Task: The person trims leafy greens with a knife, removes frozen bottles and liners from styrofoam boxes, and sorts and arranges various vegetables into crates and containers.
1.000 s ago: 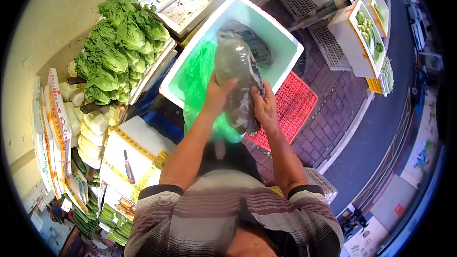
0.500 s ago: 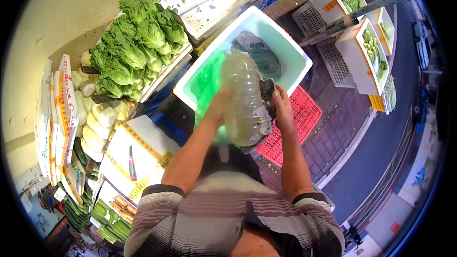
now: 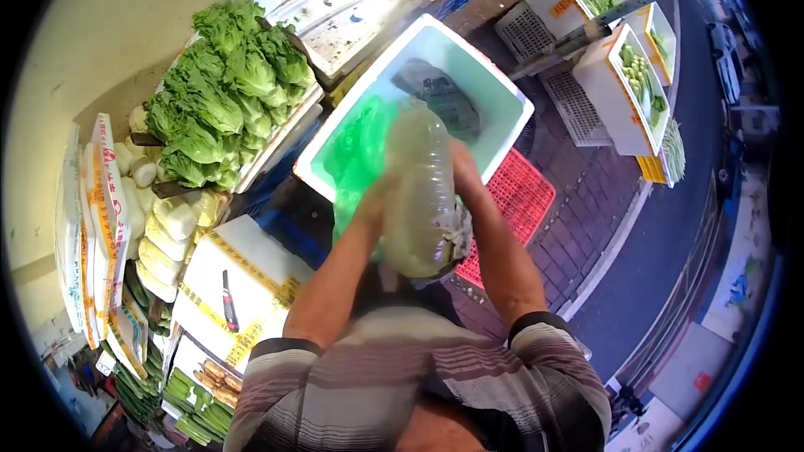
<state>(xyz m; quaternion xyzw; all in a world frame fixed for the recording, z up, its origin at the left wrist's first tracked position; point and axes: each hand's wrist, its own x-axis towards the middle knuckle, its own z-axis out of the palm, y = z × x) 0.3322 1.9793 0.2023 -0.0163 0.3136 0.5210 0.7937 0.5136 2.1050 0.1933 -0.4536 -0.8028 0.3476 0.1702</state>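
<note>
A large cloudy plastic bottle (image 3: 416,201) with ribbed sides is between my two hands, in front of my body. My left hand (image 3: 378,199) grips its left side, with the fingers hidden behind it. My right hand (image 3: 466,174) holds its right side, its fingertips also out of sight. Torn, wet-looking grey paper (image 3: 456,230) clings to the bottle's lower right. Beyond it stands a white foam box (image 3: 494,88), with a green plastic bag (image 3: 360,146) hanging over its near left side. A dark, paper-like bundle (image 3: 440,96) lies inside the box.
Heaped lettuce (image 3: 226,92) stands to the left. A utility knife (image 3: 228,301) lies on a white foam lid (image 3: 251,259). Right of the bottle is a red plastic crate (image 3: 519,201). Foam boxes of greens (image 3: 615,92) stand farther right beside the road.
The bottle has come slightly lower and turned more upright in view. My right hand has moved up and inward along its side. A dark piece seen near that hand is now hidden.
</note>
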